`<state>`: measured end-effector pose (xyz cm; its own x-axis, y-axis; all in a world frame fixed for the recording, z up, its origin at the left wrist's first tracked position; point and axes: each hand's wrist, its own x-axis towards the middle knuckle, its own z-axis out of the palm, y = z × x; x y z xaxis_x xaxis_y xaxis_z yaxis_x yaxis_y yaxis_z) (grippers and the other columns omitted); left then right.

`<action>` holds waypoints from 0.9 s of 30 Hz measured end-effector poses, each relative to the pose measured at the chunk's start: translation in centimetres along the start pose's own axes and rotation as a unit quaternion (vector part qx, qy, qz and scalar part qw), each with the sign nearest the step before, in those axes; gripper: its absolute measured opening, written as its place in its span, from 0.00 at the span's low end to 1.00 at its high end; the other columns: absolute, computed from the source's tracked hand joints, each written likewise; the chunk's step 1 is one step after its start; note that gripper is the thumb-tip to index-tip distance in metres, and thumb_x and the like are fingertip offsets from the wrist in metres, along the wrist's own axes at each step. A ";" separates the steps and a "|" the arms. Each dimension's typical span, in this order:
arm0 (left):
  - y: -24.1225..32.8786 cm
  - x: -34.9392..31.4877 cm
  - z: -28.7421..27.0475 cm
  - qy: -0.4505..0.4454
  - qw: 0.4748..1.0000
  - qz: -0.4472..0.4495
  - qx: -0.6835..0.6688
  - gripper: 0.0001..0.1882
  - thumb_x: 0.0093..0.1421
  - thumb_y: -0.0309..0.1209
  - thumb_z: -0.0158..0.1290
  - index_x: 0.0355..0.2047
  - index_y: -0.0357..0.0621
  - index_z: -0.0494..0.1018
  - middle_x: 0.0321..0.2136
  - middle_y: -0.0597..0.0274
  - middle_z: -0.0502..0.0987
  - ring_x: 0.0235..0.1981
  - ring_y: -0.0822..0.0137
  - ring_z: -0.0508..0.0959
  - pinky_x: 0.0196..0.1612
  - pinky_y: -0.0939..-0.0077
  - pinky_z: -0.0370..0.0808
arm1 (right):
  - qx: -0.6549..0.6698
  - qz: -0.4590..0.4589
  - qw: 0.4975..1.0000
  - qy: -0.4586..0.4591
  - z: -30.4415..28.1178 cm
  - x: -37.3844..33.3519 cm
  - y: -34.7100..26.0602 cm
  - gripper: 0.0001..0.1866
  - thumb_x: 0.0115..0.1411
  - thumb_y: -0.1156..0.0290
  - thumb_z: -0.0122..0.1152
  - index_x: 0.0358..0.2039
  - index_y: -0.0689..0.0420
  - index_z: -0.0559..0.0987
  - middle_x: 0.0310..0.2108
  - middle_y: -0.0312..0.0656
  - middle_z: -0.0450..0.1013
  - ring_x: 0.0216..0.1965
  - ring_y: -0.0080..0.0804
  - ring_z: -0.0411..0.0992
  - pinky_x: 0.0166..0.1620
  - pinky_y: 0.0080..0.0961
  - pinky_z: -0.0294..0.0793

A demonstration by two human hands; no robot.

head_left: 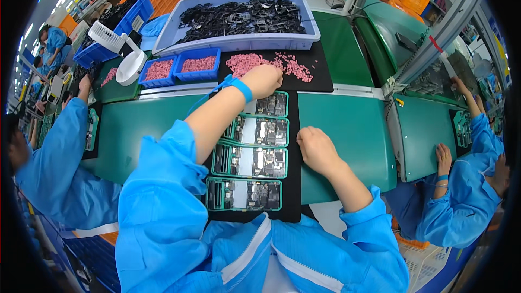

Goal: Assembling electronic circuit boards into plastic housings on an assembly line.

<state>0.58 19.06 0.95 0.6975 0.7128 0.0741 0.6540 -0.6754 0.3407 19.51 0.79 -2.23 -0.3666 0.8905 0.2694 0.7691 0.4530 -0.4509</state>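
My left hand (263, 80), a blue strap (236, 87) round its wrist, reaches to the near edge of a heap of small pink pieces (245, 63). Its fingers are curled together, and whatever they pinch is hidden. Below it, a column of several green frames (249, 176) holding circuit boards (268, 161) lies on a black mat (293, 184). The left hand partly covers the farthest frame (271, 103). My right hand (317, 149) is at the mat's right edge, beside the frames. Its fingers are bent and closed; I cannot make out anything in them.
Two small blue bins (196, 65) of pink pieces stand left of the heap. Behind is a large pale-blue tub (244, 43) full of black parts. A white fan (130, 68) stands at far left. Co-workers in blue sit left (59, 152) and right (461, 195).
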 end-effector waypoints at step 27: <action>11.9 -14.5 1.8 0.028 0.968 0.168 0.184 0.02 0.45 0.27 0.53 0.19 0.43 0.73 0.26 0.60 0.73 0.33 0.60 0.76 0.38 0.68 0.75 | 0.029 0.035 0.999 0.019 -0.2 -2.6 -0.2 0.02 0.53 0.75 0.57 0.26 0.60 0.75 0.28 0.48 0.73 0.35 0.48 0.73 0.39 0.40 0.72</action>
<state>-1.16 0.34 2.26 0.8786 0.4436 0.1771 0.4604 -0.8852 -0.0671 20.39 -1.60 -2.61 -0.2928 0.9182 0.2666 0.7603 0.3927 -0.5175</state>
